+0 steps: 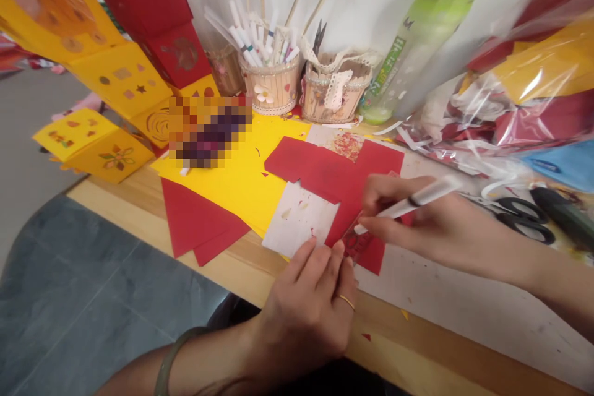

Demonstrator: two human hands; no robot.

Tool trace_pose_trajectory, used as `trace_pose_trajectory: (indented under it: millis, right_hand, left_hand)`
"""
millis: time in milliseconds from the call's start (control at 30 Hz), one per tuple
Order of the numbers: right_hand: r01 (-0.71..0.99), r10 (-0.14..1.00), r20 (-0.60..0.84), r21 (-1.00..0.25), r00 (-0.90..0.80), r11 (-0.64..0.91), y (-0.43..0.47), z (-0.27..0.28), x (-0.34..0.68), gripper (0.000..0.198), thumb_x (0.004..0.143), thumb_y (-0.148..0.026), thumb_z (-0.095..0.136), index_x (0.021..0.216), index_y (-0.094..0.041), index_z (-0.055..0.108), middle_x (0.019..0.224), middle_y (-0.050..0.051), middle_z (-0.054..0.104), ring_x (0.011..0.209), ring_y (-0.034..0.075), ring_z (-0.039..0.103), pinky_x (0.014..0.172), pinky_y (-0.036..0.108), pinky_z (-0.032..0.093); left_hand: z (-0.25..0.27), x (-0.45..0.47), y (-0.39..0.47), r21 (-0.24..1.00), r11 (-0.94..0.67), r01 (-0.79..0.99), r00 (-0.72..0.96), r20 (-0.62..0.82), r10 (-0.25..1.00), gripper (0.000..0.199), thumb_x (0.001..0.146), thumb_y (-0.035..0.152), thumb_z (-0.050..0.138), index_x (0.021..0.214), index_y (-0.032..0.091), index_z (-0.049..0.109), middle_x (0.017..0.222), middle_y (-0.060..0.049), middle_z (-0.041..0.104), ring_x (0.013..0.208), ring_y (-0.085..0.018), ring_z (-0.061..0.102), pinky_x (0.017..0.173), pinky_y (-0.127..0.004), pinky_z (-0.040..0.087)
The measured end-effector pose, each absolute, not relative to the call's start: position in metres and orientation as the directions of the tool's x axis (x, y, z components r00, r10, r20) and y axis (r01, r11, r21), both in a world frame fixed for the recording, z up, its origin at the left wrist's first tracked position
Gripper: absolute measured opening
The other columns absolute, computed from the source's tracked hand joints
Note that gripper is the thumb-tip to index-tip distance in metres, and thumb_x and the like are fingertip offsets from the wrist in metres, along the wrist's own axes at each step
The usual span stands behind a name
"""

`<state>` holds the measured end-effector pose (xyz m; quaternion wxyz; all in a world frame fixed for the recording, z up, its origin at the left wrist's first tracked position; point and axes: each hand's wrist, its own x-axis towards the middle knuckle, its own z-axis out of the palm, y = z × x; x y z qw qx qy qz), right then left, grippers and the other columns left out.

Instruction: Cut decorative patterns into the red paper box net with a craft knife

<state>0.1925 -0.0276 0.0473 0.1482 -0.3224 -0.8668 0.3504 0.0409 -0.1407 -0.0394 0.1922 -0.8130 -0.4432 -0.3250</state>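
Note:
A cross-shaped piece of red paper [320,170] lies on the work surface, partly over a yellow sheet [241,198]. My right hand [413,210] is closed around a slim white pen [417,199] with a dark band. Its tip is down on the red paper, at a dark outlined pattern [357,241] that may belong to a clear stencil. My left hand [318,297] presses curled fingers on the paper's near edge beside this pattern. A whitish square [304,216] with red scraps shows near the left fingertips.
Left stand yellow folded paper boxes [116,74] with cut-outs and a red one [176,52]. Behind are a basket of markers [269,83], a second basket [334,96] and a green-tinted bottle [417,37]. Scissors [524,219] and a plastic bag of papers [520,93] lie right.

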Motion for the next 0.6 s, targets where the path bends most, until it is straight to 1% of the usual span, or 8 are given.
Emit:
trace_pose_trajectory:
  millis: [100, 167, 233, 267, 333, 467, 533, 600]
  right_hand:
    - [0.443, 0.785, 0.199, -0.732, -0.587, 0.517, -0.027, 0.047, 0.209, 0.013, 0.085, -0.034, 0.056, 0.078, -0.023, 0.061, 0.068, 0.0, 0.066, 0.057, 0.015, 0.061, 0.05, 0.026, 0.047]
    - [0.535, 0.808, 0.262, -0.636, -0.529, 0.556, -0.029, 0.042, 0.221, 0.019, 0.087, -0.038, 0.053, 0.091, -0.024, 0.065, 0.08, 0.004, 0.071, 0.069, 0.02, 0.067, 0.061, 0.033, 0.053]
    - [0.6, 0.769, 0.256, -0.501, -0.586, 0.624, -0.035, 0.033, 0.23, 0.021, 0.09, -0.037, 0.05, 0.099, -0.023, 0.064, 0.094, 0.007, 0.072, 0.082, 0.025, 0.068, 0.071, 0.04, 0.054]
    - [0.62, 0.745, 0.229, -0.432, -0.627, 0.655, -0.039, 0.028, 0.233, 0.023, 0.091, -0.036, 0.048, 0.105, -0.022, 0.062, 0.1, 0.009, 0.072, 0.087, 0.026, 0.068, 0.073, 0.042, 0.055]
    - [0.592, 0.676, 0.245, -0.34, -0.695, 0.731, -0.046, 0.017, 0.237, 0.028, 0.093, -0.033, 0.045, 0.115, -0.019, 0.056, 0.107, 0.014, 0.069, 0.097, 0.029, 0.066, 0.076, 0.045, 0.055]
    - [0.575, 0.635, 0.248, -0.275, -0.732, 0.771, -0.055, 0.001, 0.239, 0.034, 0.094, -0.029, 0.043, 0.126, -0.017, 0.046, 0.121, 0.019, 0.062, 0.112, 0.029, 0.059, 0.087, 0.046, 0.053]
    - [0.594, 0.641, 0.282, -0.239, -0.714, 0.768, -0.056, -0.003, 0.24, 0.038, 0.093, -0.03, 0.047, 0.128, -0.016, 0.044, 0.127, 0.021, 0.058, 0.122, 0.031, 0.051, 0.093, 0.049, 0.049]
    - [0.623, 0.658, 0.318, -0.219, -0.682, 0.751, -0.054, -0.004, 0.241, 0.041, 0.091, -0.033, 0.049, 0.128, -0.016, 0.042, 0.128, 0.022, 0.056, 0.126, 0.033, 0.046, 0.095, 0.052, 0.046]
  left_hand:
    - [-0.04, 0.04, -0.14, 0.039, -0.54, 0.841, 0.373, 0.681, 0.63, 0.014, 0.082, 0.015, 0.061, 0.091, 0.006, 0.067, 0.098, -0.014, 0.069, 0.083, -0.023, 0.066, 0.082, -0.041, 0.055]
    - [-0.039, 0.038, -0.14, 0.083, -0.565, 0.821, 0.369, 0.677, 0.636, 0.015, 0.083, 0.014, 0.059, 0.094, 0.005, 0.066, 0.1, -0.015, 0.068, 0.085, -0.024, 0.066, 0.081, -0.042, 0.056]
    - [-0.038, 0.034, -0.141, 0.099, -0.6, 0.794, 0.379, 0.691, 0.616, 0.018, 0.084, 0.01, 0.055, 0.098, 0.004, 0.065, 0.102, -0.018, 0.067, 0.089, -0.026, 0.065, 0.079, -0.041, 0.057]
    - [-0.038, 0.033, -0.142, 0.099, -0.617, 0.78, 0.389, 0.696, 0.603, 0.02, 0.085, 0.009, 0.052, 0.1, 0.003, 0.065, 0.103, -0.019, 0.066, 0.092, -0.026, 0.065, 0.078, -0.04, 0.057]
    - [-0.037, 0.031, -0.145, 0.1, -0.637, 0.765, 0.399, 0.702, 0.59, 0.026, 0.088, 0.007, 0.043, 0.103, 0.002, 0.064, 0.105, -0.021, 0.065, 0.096, -0.027, 0.065, 0.075, -0.037, 0.058]
    - [-0.037, 0.034, -0.153, 0.16, -0.629, 0.761, 0.349, 0.716, 0.605, 0.035, 0.091, 0.007, 0.032, 0.106, 0.004, 0.063, 0.112, -0.019, 0.063, 0.103, -0.028, 0.062, 0.075, -0.035, 0.058]
    - [-0.036, 0.04, -0.157, 0.182, -0.634, 0.752, 0.333, 0.725, 0.603, 0.035, 0.09, 0.007, 0.032, 0.107, 0.004, 0.063, 0.113, -0.019, 0.063, 0.103, -0.028, 0.062, 0.075, -0.035, 0.058]
    - [-0.036, 0.047, -0.159, 0.18, -0.64, 0.747, 0.334, 0.731, 0.595, 0.032, 0.089, 0.007, 0.036, 0.105, 0.003, 0.063, 0.111, -0.019, 0.063, 0.1, -0.028, 0.064, 0.073, -0.036, 0.059]
